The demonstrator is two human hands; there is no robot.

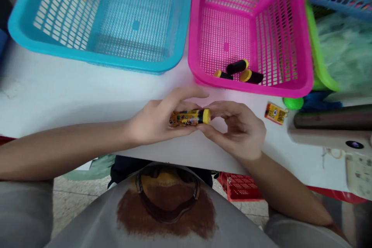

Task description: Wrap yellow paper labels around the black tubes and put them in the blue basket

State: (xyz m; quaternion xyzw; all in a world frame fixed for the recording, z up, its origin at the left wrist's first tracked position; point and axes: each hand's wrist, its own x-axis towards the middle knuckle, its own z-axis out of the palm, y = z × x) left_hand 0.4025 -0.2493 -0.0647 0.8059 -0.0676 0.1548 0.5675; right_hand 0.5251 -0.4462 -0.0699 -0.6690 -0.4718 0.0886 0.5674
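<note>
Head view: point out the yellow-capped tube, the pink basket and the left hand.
yellow-capped tube (188, 118), head view, on its printed label
pink basket (279, 90), head view, on its front rim
left hand (154, 118), head view, on the back of the hand

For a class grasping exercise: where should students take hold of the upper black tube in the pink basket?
Pinch the upper tube's black barrel at mid-length, coming from above: it lies on its side, so its rounded top is uncovered and offers the easiest approach.
</note>
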